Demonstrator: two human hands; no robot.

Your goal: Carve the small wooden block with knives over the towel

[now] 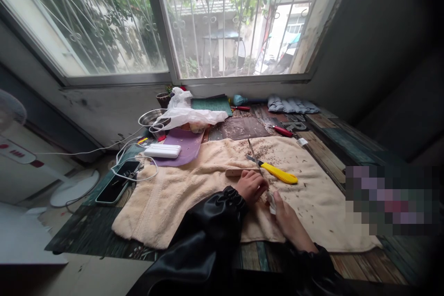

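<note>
My left hand is closed, its fingers curled over the near end of a flat wooden strip on the beige towel. My right hand is closed around a white piece that looks like wrapping or tissue. A thin narrow blade slants up and away just beyond my left fingers. It lines up with the white piece, but my fingers hide whether the two are joined. A yellow-handled utility knife lies on the towel, right of the blade, touched by neither hand. Wood shavings are scattered about.
To the left lie a phone, a white power strip with cables and a purple sheet. Farther back are a metal bowl, a plastic bag, a green mat and a red-handled tool.
</note>
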